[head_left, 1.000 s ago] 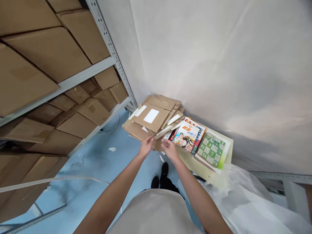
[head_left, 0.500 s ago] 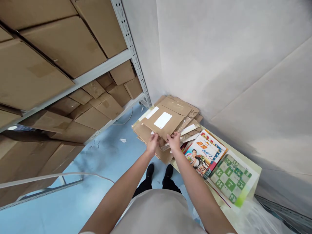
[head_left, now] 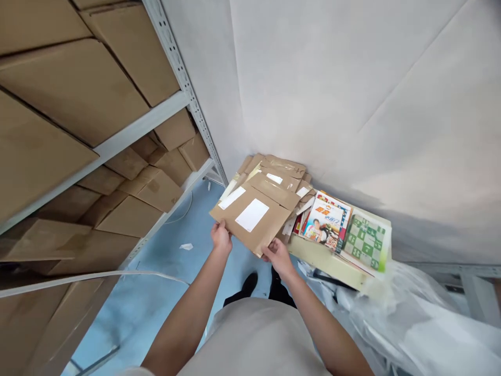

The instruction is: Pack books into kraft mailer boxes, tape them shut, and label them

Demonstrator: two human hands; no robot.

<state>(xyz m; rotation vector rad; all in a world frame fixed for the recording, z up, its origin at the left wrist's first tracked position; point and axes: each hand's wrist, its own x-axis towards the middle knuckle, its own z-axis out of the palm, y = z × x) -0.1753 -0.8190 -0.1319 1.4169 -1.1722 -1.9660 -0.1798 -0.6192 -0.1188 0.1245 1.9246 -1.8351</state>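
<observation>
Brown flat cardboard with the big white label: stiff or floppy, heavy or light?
Probably fairly stiff: the cardboard spans the left hand and right hand without obvious sag. Likely light for its size, since it looks thin and flat. Might drag loose pieces along: it overlaps the uneven cardboard pile.

- This place seems to be a storage room or small warehouse.
- A metal rack [head_left: 141, 125] is filled with cardboard boxes [head_left: 74, 89].
- Plastic sheeting [head_left: 434, 318] lies bunched up.

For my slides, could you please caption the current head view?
Bare left hand and right hand hold a flat, white-labelled brown cardboard mailer by its near edge.
</observation>
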